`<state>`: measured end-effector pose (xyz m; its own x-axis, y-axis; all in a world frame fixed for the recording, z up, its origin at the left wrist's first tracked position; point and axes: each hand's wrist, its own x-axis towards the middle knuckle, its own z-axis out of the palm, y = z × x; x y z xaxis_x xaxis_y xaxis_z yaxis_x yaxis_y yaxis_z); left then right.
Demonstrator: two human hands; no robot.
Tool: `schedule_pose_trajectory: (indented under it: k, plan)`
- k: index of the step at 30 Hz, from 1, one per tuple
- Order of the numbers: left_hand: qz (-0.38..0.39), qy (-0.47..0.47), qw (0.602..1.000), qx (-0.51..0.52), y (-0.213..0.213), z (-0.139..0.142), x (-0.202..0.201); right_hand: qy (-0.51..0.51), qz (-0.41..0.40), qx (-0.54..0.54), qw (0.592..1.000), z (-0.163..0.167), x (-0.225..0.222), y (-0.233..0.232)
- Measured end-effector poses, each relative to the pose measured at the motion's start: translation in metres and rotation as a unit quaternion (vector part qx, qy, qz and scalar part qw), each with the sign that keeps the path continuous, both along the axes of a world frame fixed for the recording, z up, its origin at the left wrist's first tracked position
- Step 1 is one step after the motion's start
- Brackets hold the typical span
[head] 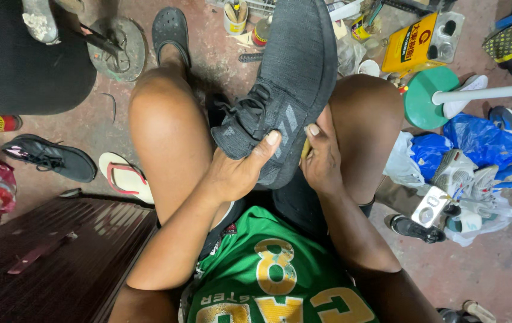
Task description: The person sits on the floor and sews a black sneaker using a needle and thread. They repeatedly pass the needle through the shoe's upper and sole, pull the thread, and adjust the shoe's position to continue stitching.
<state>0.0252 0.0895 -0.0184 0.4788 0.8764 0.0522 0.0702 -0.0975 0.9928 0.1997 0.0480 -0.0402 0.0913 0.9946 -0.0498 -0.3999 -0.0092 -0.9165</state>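
Far left, on the reddish concrete floor [495,269]: a black sneaker [49,157] lying on its side, and just right of it a white flip-flop with red straps [125,176]. Lower left, a dark ribbed wooden surface [58,257]. Higher up, a round metal stand [121,48] and a dark clog [170,30] on the foot of the left leg.

Left of centre, left hand [238,170] at the end of a forearm rising diagonally from the lower left, wrist bent slightly inward. Fingers curled round the heel end of a dark grey knit sneaker [289,78], thumb pressed flat across the upper just below the laces, nail showing; other fingers hidden beneath the shoe, so cannot tell how spread.

Centre: grey sneaker held between the two bare knees, heel low by the hands, toe pointing up and away, laced side facing left.

Right of centre, right hand [321,158] against the sole edge of the shoe, forearm coming up from the lower right. Fingers close together and bent along the edge, one fingertip up against the sole; something pale yellow seen beside them, too hidden to identify.

Further right: a yellow rectangular tin [411,45], a green round base with a white pole [432,96], blue plastic bags [477,140], and pale shoes in clear wrap [471,191].
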Motion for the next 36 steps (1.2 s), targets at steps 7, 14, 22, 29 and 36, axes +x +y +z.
schedule_pose_trajectory:
  k: [7,14,22,29,36]
  plan:
    - [-0.003,-0.007,0.997,0.076,0.002,0.008,-0.002,0.028,-0.011,0.035,0.999,-0.008,-0.001,0.002]
    - [0.001,0.005,0.998,0.059,-0.003,0.006,0.003,-0.044,-0.050,0.002,0.998,-0.013,0.002,-0.001]
    - [-0.004,0.023,0.999,-0.031,-0.006,-0.002,0.007,-0.048,-0.036,0.029,0.998,-0.006,0.005,-0.003]
    - [-0.002,-0.039,0.999,-0.034,-0.008,-0.003,0.013,-0.035,-0.057,-0.005,0.998,-0.033,0.019,-0.015]
    - [0.005,-0.037,0.999,-0.031,-0.011,-0.004,0.015,-0.081,-0.055,0.007,0.995,-0.046,0.025,-0.019]
